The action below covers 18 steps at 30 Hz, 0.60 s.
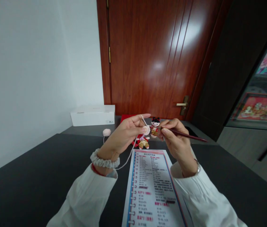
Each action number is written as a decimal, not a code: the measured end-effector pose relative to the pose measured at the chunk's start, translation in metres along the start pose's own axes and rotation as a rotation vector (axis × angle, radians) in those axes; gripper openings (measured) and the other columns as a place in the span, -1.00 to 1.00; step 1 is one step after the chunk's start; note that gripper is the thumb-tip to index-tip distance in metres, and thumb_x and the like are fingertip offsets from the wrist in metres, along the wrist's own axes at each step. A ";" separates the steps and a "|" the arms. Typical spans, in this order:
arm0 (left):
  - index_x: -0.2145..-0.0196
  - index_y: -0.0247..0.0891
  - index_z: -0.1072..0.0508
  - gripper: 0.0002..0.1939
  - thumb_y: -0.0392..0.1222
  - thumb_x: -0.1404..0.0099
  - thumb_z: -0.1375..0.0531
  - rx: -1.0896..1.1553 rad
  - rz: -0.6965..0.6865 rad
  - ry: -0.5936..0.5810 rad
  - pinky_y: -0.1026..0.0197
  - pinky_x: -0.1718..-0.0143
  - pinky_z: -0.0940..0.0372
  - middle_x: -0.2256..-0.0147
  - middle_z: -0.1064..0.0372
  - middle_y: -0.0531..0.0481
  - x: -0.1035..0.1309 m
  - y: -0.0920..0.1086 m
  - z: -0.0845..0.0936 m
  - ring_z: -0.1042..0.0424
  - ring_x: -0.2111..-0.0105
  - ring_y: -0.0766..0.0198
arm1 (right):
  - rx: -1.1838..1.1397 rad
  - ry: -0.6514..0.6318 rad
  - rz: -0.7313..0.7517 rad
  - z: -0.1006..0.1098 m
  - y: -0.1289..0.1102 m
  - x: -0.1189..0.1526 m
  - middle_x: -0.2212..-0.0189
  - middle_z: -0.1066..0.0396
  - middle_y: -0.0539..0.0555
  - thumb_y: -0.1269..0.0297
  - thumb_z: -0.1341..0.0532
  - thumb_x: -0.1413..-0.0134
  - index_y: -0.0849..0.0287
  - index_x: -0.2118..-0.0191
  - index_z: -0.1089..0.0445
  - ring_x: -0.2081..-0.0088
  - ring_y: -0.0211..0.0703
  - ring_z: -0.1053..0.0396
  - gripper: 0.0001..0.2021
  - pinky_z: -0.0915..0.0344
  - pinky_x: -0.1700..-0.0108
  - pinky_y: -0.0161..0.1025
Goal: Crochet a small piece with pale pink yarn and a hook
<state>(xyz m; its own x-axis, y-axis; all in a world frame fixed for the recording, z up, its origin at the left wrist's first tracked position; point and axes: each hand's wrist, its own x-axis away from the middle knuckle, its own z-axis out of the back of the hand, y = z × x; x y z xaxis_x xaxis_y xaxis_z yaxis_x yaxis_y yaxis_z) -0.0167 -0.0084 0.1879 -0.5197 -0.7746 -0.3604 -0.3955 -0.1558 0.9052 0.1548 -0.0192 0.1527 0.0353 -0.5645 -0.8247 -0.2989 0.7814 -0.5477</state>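
Observation:
My left hand pinches a small pale crocheted piece between thumb and fingers, its index finger stretched out with light yarn running over it. Closed around a dark red crochet hook, my right hand is just right of the piece, with the hook's tip pointing left toward it. The yarn hangs down past my left wrist. A pale yarn ball lies on the table, left of my left hand. Behind the hands stands a crocheted doll; a second doll part in red and tan lies below the piece.
A printed pattern sheet lies on the dark table between my forearms. At the back left is a white box. Something red shows behind my left hand. A wooden door rises beyond the table.

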 end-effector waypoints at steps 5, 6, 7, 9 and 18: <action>-0.09 -0.36 -0.36 -0.44 -0.33 -0.11 -0.31 -0.097 0.007 -0.054 0.32 0.37 -0.17 0.43 -0.33 0.08 0.002 0.002 0.006 -0.30 0.43 0.42 | 0.013 -0.038 -0.027 0.007 -0.004 0.002 0.45 -0.37 -0.06 0.42 -0.28 -0.09 0.11 0.36 -0.38 0.50 -0.33 -0.25 -0.92 -0.17 0.47 -0.32; -0.08 -0.35 -0.37 -0.44 -0.32 -0.10 -0.31 -0.101 0.005 -0.066 0.33 0.38 -0.17 0.42 -0.33 0.07 0.003 0.002 0.007 -0.30 0.43 0.42 | 0.006 -0.053 -0.032 0.008 -0.005 0.002 0.46 -0.37 -0.06 0.43 -0.28 -0.09 0.11 0.36 -0.37 0.51 -0.33 -0.24 -0.91 -0.17 0.48 -0.32; -0.07 -0.35 -0.38 -0.45 -0.33 -0.10 -0.31 -0.104 0.006 -0.078 0.33 0.39 -0.16 0.43 -0.33 0.08 0.003 0.002 0.008 -0.29 0.44 0.43 | 0.000 -0.068 -0.036 0.008 -0.005 0.002 0.47 -0.37 -0.07 0.43 -0.27 -0.08 0.11 0.36 -0.37 0.52 -0.34 -0.24 -0.91 -0.16 0.50 -0.33; -0.06 -0.35 -0.39 -0.47 -0.33 -0.10 -0.31 -0.104 0.021 -0.100 0.33 0.43 -0.16 0.45 -0.32 0.09 0.004 0.002 0.008 -0.27 0.48 0.44 | -0.003 -0.093 -0.042 0.010 -0.006 0.001 0.47 -0.37 -0.07 0.43 -0.28 -0.08 0.11 0.36 -0.36 0.54 -0.34 -0.23 -0.90 -0.16 0.52 -0.34; 0.04 -0.36 -0.47 -0.58 -0.37 -0.10 -0.29 -0.064 0.126 -0.212 0.33 0.44 -0.19 0.48 -0.32 0.06 0.007 0.005 0.014 -0.30 0.50 0.42 | 0.021 -0.175 -0.113 0.020 -0.010 0.001 0.50 -0.38 -0.05 0.36 -0.32 -0.03 0.15 0.41 -0.37 0.55 -0.33 -0.24 -0.90 -0.18 0.55 -0.33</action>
<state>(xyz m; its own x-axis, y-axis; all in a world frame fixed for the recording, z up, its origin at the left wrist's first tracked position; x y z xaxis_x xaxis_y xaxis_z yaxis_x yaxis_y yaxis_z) -0.0330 -0.0056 0.1864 -0.7118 -0.6454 -0.2771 -0.2726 -0.1098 0.9559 0.1768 -0.0221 0.1540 0.2336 -0.5957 -0.7685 -0.2632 0.7221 -0.6398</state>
